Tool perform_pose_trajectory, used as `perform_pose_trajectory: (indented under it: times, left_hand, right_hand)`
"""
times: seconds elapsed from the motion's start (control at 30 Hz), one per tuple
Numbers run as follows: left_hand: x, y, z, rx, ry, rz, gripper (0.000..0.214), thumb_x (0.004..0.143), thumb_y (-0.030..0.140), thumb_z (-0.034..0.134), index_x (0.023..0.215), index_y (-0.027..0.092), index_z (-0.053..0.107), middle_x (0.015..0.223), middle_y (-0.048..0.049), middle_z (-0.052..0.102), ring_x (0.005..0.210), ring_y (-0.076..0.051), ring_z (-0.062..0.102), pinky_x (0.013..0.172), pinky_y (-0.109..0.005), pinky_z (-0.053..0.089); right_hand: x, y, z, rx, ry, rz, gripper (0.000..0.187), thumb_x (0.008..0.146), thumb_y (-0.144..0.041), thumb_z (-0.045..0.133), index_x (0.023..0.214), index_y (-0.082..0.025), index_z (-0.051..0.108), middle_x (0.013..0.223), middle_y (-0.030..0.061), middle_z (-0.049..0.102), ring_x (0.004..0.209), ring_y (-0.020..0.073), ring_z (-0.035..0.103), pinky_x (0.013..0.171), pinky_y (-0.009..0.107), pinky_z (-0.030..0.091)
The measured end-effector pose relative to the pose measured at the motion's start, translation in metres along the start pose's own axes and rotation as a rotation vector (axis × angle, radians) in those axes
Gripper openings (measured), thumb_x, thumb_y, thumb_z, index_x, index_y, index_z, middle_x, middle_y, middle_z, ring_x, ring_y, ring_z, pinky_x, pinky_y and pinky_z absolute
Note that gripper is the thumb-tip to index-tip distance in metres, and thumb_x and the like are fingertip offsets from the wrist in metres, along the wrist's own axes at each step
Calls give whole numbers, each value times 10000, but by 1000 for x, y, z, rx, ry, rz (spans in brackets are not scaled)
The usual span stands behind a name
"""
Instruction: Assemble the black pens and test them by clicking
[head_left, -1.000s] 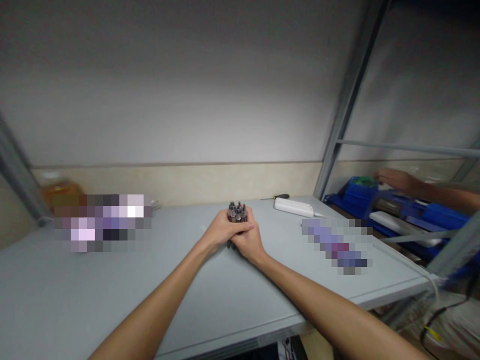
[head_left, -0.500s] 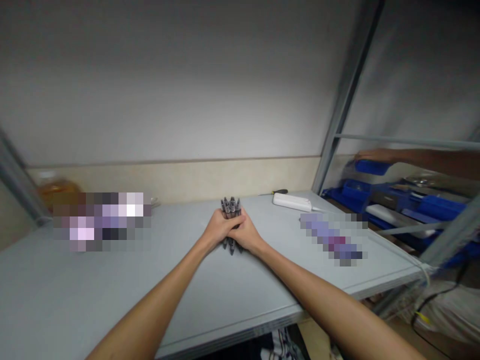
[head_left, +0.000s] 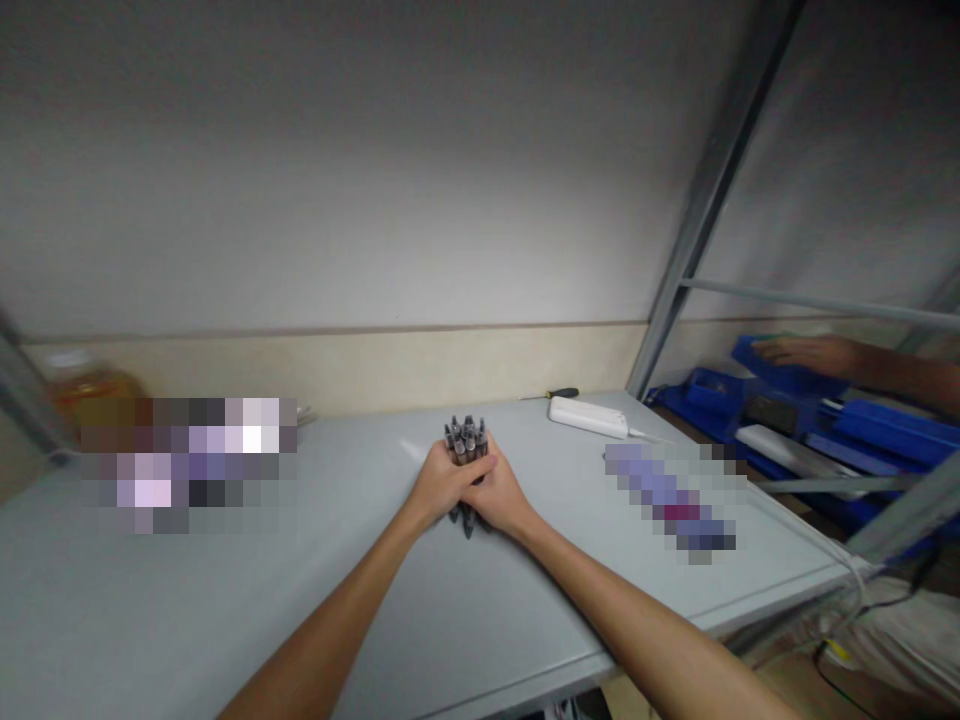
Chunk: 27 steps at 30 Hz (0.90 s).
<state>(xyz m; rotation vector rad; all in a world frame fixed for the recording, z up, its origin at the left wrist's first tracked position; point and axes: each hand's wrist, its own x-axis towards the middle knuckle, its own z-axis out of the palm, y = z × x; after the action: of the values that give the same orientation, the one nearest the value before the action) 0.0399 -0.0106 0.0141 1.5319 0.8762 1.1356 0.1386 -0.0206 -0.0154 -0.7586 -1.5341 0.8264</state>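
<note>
A bundle of several dark grey pens (head_left: 466, 442) stands upright on the grey table (head_left: 225, 600), its tips touching the surface. My left hand (head_left: 442, 484) and my right hand (head_left: 501, 492) are both wrapped round the bundle from either side, fingers closed and overlapping at the front. The pens' upper ends stick out above my hands and their lower points show below.
A white elongated device (head_left: 589, 416) and a small screwdriver (head_left: 555, 394) lie at the table's back right. Blurred-out items sit at left and right. A metal shelf post (head_left: 697, 220) stands at right; beyond it another person's hand (head_left: 806, 354) rests on blue bins (head_left: 780, 400).
My hands stay clasped round the pens, which shifted slightly within the grip. The other person's hand moved down from holding a raised blue bin to the bins on the shelf.
</note>
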Motion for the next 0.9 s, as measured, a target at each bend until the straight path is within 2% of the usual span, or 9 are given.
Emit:
perform_pose_trajectory:
  times: [0.13, 0.23, 0.33, 0.4, 0.53, 0.63, 0.7, 0.8, 0.9]
  left_hand:
    - [-2, 1, 0, 32, -19, 49, 160, 604, 257, 685, 686, 124, 654, 673, -12, 657, 642, -147, 579, 629, -238, 451]
    - [-3, 3, 1, 90, 0, 130, 143, 620, 250, 665, 686, 123, 658, 703, -21, 663, 671, -152, 582, 649, -241, 450]
    - [-2, 4, 3, 102, 54, 156, 112, 634, 235, 642, 648, 124, 641, 637, -7, 635, 623, -137, 565, 612, -230, 438]
    - [0, 4, 4, 61, 90, 125, 98, 627, 221, 640, 614, 126, 620, 573, 10, 600, 562, -117, 536, 569, -222, 423]
    - [4, 3, 1, -85, 134, 29, 144, 570, 225, 696, 635, 122, 618, 586, 13, 605, 550, -108, 537, 574, -231, 434]
    - [4, 5, -2, -219, 97, -35, 246, 505, 218, 745, 708, 121, 645, 652, -2, 636, 607, -121, 570, 633, -255, 457]
    - [3, 8, -2, -289, 44, -57, 272, 485, 218, 757, 713, 124, 644, 663, -3, 636, 619, -121, 571, 642, -255, 456]
    - [0, 14, -1, -282, -33, -62, 247, 504, 238, 754, 671, 127, 610, 621, 16, 600, 577, -98, 537, 591, -229, 430]
    - [-2, 18, 1, -216, -24, -46, 297, 492, 231, 764, 704, 140, 577, 619, 41, 570, 577, -88, 517, 586, -217, 417]
  right_hand:
    - [0, -2, 1, 6, 16, -26, 491, 581, -85, 634, 1007, -203, 419, 913, 17, 594, 816, 160, 574, 765, 302, 485]
    - [-1, -3, 1, 62, 48, -47, 604, 556, -85, 658, 1067, -215, 362, 961, 27, 590, 864, 162, 581, 823, 315, 472]
    - [0, 1, 1, 145, 55, 23, 775, 530, -96, 684, 1159, -230, 252, 1026, 46, 594, 903, 167, 593, 855, 341, 463]
    - [1, 6, 1, 178, 34, 90, 803, 519, -106, 694, 1166, -236, 238, 1034, 44, 601, 898, 168, 600, 843, 351, 469]
    - [2, 12, 1, 161, -48, 140, 614, 501, -119, 697, 1045, -190, 421, 965, 27, 615, 863, 169, 598, 788, 325, 485]
    - [3, 9, -1, 110, -115, 211, 432, 533, -123, 673, 941, -154, 532, 830, 7, 625, 756, 158, 602, 696, 300, 499]
    - [3, 5, -2, 105, -103, 229, 434, 538, -121, 679, 951, -156, 552, 792, -6, 625, 720, 150, 601, 667, 292, 503]
    - [1, -3, -1, 166, -119, 185, 500, 504, -159, 743, 970, -169, 561, 852, 11, 640, 798, 168, 612, 715, 320, 514]
    - [-1, -8, 2, 172, -157, 147, 497, 465, -207, 788, 916, -165, 585, 861, 37, 649, 871, 202, 611, 768, 368, 513]
